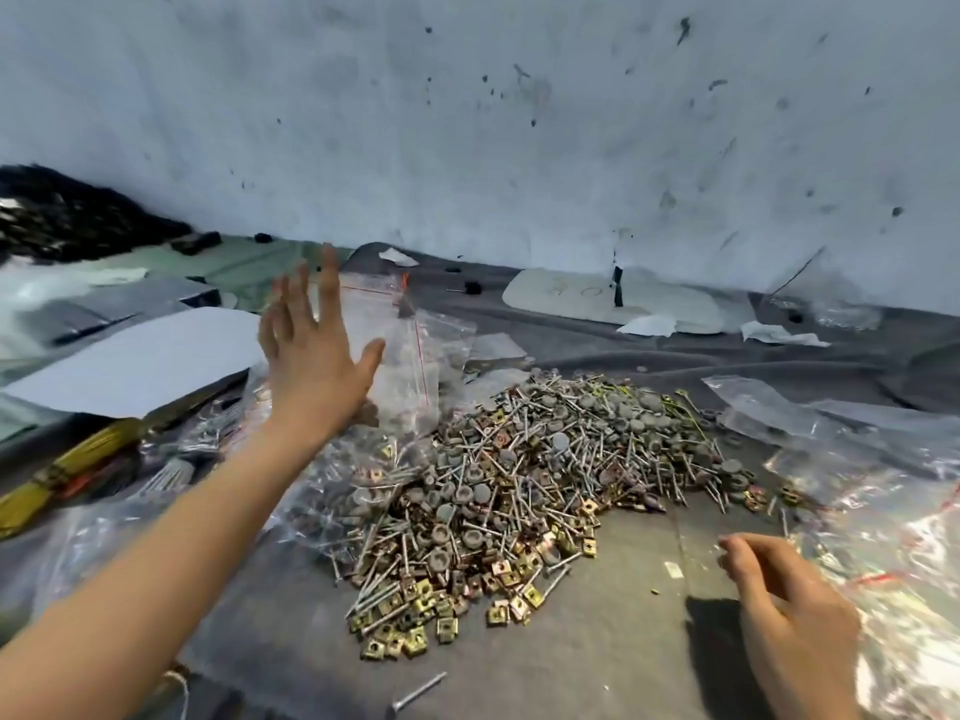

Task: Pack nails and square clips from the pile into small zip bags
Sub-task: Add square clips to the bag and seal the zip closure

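A big pile of nails and brass square clips (524, 480) lies on the grey table top (613, 641). My left hand (311, 350) is stretched out above the pile's far left side, fingers spread and straight, holding nothing. Just behind it a small clear zip bag with a red line (400, 345) stands or hangs; the hand does not grip it. My right hand (784, 589) hovers low at the pile's right front, fingers loosely curled, with nothing visible in them. Filled zip bags (332, 485) lie along the pile's left edge.
A heap of clear zip bags (893, 511) covers the right side. A white sheet (135, 356), yellow bundles (62, 475) and black parts (67, 215) lie at the left. A white wall (519, 122) stands behind. One loose nail (415, 693) lies near the front edge.
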`<state>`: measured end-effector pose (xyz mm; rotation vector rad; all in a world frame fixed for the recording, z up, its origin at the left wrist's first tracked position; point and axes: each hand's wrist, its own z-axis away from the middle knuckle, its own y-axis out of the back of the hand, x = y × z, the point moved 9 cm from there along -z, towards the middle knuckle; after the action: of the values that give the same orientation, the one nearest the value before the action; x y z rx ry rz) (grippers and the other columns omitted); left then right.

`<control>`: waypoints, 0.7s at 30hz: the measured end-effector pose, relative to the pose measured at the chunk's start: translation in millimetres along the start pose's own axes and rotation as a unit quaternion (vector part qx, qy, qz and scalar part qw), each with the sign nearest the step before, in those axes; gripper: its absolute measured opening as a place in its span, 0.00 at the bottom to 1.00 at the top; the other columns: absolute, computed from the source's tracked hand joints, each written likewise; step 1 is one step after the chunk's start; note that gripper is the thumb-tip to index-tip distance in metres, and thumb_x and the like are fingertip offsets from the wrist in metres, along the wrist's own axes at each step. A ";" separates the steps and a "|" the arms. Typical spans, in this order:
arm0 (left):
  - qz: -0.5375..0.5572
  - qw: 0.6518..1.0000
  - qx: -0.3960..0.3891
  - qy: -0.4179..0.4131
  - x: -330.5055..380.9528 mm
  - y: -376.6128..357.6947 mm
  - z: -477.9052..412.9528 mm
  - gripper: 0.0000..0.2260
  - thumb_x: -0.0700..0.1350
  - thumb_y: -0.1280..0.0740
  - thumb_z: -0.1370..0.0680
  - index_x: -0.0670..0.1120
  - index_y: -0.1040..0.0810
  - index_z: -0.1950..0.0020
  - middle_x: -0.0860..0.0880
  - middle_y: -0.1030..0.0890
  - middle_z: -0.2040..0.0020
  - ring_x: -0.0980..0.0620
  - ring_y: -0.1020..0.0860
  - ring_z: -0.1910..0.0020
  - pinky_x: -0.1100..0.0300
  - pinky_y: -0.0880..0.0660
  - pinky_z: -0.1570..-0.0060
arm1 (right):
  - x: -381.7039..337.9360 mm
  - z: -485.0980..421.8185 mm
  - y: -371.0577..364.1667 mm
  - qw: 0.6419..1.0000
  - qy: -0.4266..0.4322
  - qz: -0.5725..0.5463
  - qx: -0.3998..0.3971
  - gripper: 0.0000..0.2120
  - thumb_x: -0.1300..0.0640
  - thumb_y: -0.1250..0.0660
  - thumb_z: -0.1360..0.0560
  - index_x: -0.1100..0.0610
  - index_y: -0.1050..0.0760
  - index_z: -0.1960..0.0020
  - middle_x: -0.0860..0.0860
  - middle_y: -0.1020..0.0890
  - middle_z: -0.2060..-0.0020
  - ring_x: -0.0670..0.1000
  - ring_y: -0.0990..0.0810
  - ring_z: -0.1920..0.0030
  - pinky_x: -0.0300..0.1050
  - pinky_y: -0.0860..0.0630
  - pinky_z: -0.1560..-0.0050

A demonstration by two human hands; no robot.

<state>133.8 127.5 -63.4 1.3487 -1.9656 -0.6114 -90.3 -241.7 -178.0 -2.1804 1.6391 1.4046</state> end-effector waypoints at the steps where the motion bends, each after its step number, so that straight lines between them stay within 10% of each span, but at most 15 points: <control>1: -0.022 0.999 0.021 -0.044 9.8 -5.5 6.5 0.41 0.58 0.38 0.23 0.52 0.64 0.22 0.43 0.57 0.22 0.39 0.56 0.23 0.40 0.59 0.28 | 0.7 0.1 -0.9 1.000 0.001 0.009 0.000 0.09 0.65 0.30 0.27 0.52 0.23 0.59 0.49 0.21 0.69 0.42 0.26 0.71 0.16 0.36 0.60; 5: -0.123 0.981 -0.142 -0.046 1.4 -75.6 30.0 0.31 0.62 0.52 0.20 0.56 0.66 0.23 0.48 0.68 0.23 0.43 0.68 0.25 0.39 0.66 0.29 | 11.3 0.9 -6.0 0.999 -0.017 0.020 -0.024 0.09 0.67 0.31 0.27 0.53 0.23 0.59 0.51 0.20 0.67 0.45 0.23 0.67 0.24 0.32 0.61; 10: -0.118 0.956 -0.267 -0.034 -9.5 -110.1 18.5 0.29 0.64 0.56 0.20 0.57 0.57 0.22 0.49 0.54 0.21 0.45 0.56 0.22 0.39 0.59 0.27 | 18.6 -0.5 -14.9 0.996 -0.046 0.049 -0.063 0.06 0.63 0.32 0.25 0.54 0.22 0.59 0.47 0.22 0.67 0.46 0.25 0.65 0.38 0.34 0.66; 21: -0.149 0.943 -0.296 -0.041 -6.7 -117.4 18.2 0.31 0.68 0.57 0.23 0.58 0.54 0.22 0.49 0.50 0.21 0.43 0.50 0.23 0.37 0.57 0.27 | 21.2 1.6 -30.4 0.981 -0.066 0.126 -0.135 0.06 0.58 0.36 0.22 0.57 0.23 0.55 0.50 0.22 0.61 0.51 0.24 0.57 0.44 0.31 0.59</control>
<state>194.8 92.1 -159.2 1.2393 -1.4589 -1.3012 -67.0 -243.2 -206.8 -2.0033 1.8201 1.8988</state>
